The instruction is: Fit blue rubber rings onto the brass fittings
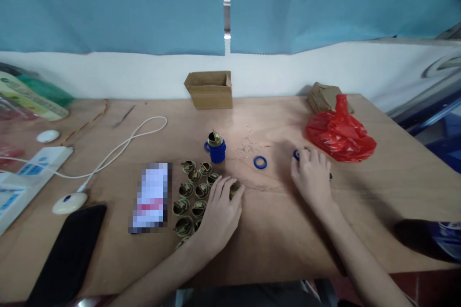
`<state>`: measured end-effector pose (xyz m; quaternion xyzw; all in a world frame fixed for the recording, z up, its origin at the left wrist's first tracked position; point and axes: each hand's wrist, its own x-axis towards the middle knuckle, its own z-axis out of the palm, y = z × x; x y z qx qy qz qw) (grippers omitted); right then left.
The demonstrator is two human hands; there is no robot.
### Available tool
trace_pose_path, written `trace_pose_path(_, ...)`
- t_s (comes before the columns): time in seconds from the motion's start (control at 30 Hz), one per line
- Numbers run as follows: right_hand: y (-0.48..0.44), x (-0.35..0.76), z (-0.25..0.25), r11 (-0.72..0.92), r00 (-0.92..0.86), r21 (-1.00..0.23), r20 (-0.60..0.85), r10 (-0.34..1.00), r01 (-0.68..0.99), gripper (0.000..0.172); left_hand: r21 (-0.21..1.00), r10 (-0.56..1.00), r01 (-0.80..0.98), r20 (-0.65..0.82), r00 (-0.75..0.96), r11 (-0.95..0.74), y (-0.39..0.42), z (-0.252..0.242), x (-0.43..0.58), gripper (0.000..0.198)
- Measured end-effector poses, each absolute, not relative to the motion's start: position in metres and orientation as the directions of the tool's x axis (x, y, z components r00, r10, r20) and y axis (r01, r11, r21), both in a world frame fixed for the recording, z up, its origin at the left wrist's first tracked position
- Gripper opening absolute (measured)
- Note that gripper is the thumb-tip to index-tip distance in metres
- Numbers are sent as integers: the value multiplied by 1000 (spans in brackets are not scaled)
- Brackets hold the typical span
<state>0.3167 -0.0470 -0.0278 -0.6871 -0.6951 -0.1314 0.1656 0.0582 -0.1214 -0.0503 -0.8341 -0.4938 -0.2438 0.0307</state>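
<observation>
My left hand (222, 213) curls over the right side of a cluster of brass-coloured metal fittings (186, 189). One brass fitting (234, 191) shows between its thumb and fingers. Farther right, my right hand (312, 177) is closed low over the table, its palm side hidden. At its fingertips a blue ring with brass inside (296, 154) peeks out, and a bit of brass (330, 177) shows past its other edge. A loose blue ring (260, 162) lies between the hands. Beyond the cluster, a stack of blue rings (217, 154) is topped by a brass fitting (215, 138).
Thin wire bits (248, 147) lie mid-table. Behind stands an open cardboard box (212, 97); a red plastic bag (340, 134) is at right, a dark bottle (430, 239) near the right edge. Left are a phone (153, 196), a black case (68, 254), a white cable (126, 143) and a power strip (32, 177).
</observation>
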Motion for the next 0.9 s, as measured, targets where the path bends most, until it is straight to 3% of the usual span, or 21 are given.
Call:
trace_pose_path(0.07, -41, 332, -28, -40, 26, 23, 439, 898, 999, 29, 179, 807, 841, 437, 397, -511, -122, -53, 59, 33)
trace_pose_path(0.2, -31, 352, -34, 31, -56, 72, 374, 926, 997, 30, 140, 786, 821, 413, 460, -554, -123, -54, 61, 35)
trace_pose_path(0.4, -28, 349, -32, 164, -135, -89, 265, 955, 983, 26, 226, 746, 767, 503, 436, -600, -123, -38, 62, 27)
trace_pose_path(0.53, -43, 323, -21, 408, -255, -315, 429, 867, 857, 25, 353, 744, 710, 562, 360, -610, -126, -32, 60, 23)
trace_pose_path(0.67, -76, 284, -15, 660, -358, -460, 584, 729, 593, 29, 545, 814, 643, 533, 231, -539, -129, -28, 57, 32)
trace_pose_path(0.77, -99, 260, -19, 758, -450, -489, 611, 651, 432, 40, 745, 912, 532, 373, 169, -403, -128, -24, 57, 36)
trace_pose_path(0.9, -110, 248, -25, 803, -469, -465, 653, 595, 372, 42, 930, 965, 299, 153, 212, -213, -122, -20, 56, 27)
